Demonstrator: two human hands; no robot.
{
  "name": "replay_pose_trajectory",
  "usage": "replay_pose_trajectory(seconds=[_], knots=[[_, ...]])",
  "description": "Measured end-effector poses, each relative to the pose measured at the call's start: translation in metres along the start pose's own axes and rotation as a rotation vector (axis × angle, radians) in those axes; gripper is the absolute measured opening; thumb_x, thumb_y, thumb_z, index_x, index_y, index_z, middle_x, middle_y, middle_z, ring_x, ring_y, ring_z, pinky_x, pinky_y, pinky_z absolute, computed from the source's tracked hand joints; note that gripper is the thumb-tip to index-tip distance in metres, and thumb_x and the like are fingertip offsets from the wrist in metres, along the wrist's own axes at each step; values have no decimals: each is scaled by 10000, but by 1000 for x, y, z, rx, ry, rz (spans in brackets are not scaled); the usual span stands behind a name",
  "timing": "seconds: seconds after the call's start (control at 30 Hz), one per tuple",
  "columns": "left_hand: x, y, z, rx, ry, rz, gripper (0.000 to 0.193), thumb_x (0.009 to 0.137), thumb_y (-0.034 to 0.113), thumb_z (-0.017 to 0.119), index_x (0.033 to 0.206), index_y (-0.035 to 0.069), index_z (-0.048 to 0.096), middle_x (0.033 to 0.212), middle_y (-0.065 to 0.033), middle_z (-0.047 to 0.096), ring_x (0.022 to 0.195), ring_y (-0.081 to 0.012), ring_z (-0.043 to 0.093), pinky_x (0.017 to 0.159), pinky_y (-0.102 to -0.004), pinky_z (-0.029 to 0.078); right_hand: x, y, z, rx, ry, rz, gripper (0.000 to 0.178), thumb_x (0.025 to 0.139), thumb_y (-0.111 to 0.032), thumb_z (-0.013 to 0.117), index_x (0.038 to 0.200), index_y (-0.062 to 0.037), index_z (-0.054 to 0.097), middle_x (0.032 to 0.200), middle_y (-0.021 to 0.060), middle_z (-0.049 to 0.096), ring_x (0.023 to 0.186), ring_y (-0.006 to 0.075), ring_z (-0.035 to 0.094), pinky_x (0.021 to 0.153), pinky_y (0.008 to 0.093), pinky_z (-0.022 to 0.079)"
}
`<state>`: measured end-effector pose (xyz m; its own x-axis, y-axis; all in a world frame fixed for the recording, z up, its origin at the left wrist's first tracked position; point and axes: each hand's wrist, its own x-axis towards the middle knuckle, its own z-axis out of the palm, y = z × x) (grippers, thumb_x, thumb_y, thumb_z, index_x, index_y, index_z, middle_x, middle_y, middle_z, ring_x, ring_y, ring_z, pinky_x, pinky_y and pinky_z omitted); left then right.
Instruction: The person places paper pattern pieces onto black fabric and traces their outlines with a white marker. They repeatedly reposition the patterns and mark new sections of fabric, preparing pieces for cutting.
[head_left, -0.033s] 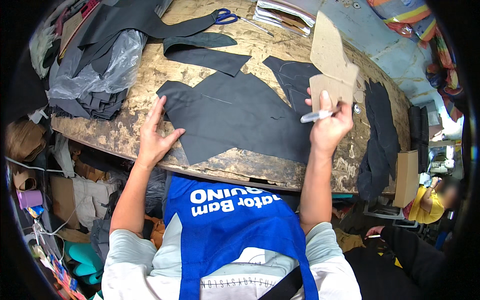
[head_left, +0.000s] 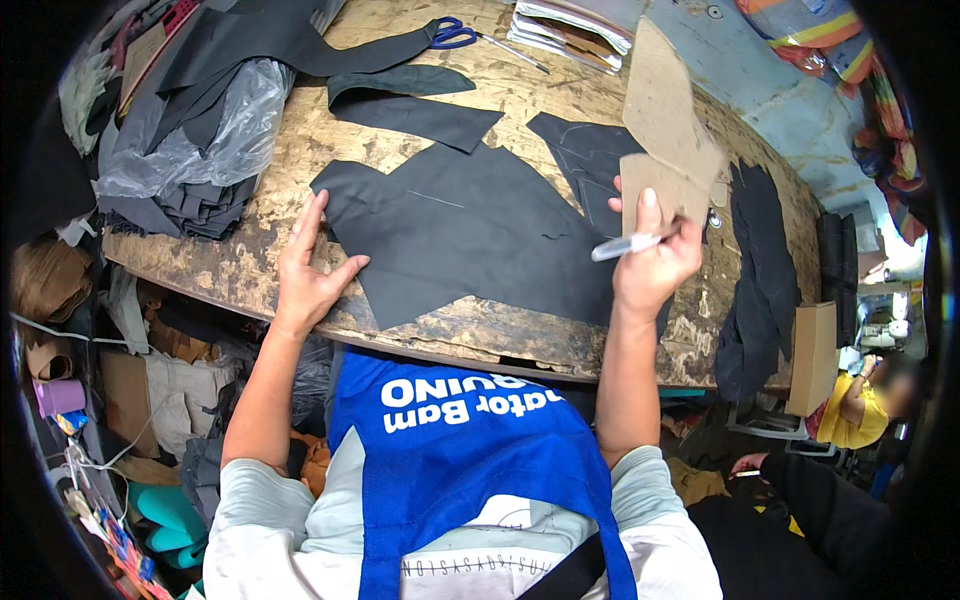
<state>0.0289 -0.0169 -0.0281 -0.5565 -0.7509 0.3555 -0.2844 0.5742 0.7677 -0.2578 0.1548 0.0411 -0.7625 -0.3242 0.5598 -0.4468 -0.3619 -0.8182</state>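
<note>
A large black sheet of leather-like material point(head_left: 470, 230) lies flat on the worn wooden table point(head_left: 270, 215), with a thin pale line near its top. At its left edge rests my left hand point(head_left: 312, 262), thumb and fingers spread. Over the sheet's right end, my right hand point(head_left: 655, 262) grips a tan cardboard pattern piece point(head_left: 665, 120) between thumb and fingers. A pen with a clear, whitish barrel point(head_left: 625, 246) is also tucked in that hand, pointing left. Behind the cardboard lies a smaller black piece with drawn lines point(head_left: 580, 150), partly hidden.
Black strips point(head_left: 415, 115), blue-handled scissors point(head_left: 452, 34) and a stack of papers point(head_left: 570, 38) lie toward the far side. Plastic-wrapped black pieces point(head_left: 200, 150) fill the left end. More black pieces point(head_left: 762, 260) hang over the right edge. A person in yellow point(head_left: 850, 410) is beyond.
My right hand has shifted slightly left with the cardboard and pen, and the pen's tip has dropped a little. My left hand and the black sheet stay nearly still.
</note>
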Motion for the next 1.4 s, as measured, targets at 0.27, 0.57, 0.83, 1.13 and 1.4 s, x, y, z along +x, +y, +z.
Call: replay_pose_trajectory(seconds=[0.27,0.57,0.83,1.13,1.4], knots=[[9,-13,-1,-60,47,-15,586,767,29,699,1312,-6,486,1367,-178,454,1163,-248,525,966,-339,444,-47,11,29,-407,-637,-383,331,663,-95,778,970,-46,665,958,118,655,947,313,625,839,411,492],[-30,60,24,69,-19,205,336,816,-11,595,1152,-27,581,1227,-213,542,1136,-354,539,947,-395,445,-64,32,30,-437,-836,-33,327,633,-128,806,926,-68,672,997,107,684,1115,311,579,994,443,384],[-53,90,60,275,-501,137,589,862,222,591,1369,14,375,1394,-270,330,1349,-427,247,1066,-612,158,-70,34,33,-379,-837,-52,283,679,-100,777,934,-54,661,1015,106,674,1145,304,556,997,427,379],[-47,93,62,360,-570,266,749,835,467,612,1337,-48,402,1461,-294,221,1373,-472,151,1082,-607,135,-41,27,19,210,-305,500,561,996,-495,245,1158,7,437,642,68,561,529,134,569,506,221,463],[-47,92,65,384,-614,187,901,801,529,619,1325,-149,341,1430,-358,218,1369,-503,124,1101,-576,153,-53,16,41,298,-445,706,330,981,-288,496,984,33,576,714,68,591,617,121,591,580,241,503]])
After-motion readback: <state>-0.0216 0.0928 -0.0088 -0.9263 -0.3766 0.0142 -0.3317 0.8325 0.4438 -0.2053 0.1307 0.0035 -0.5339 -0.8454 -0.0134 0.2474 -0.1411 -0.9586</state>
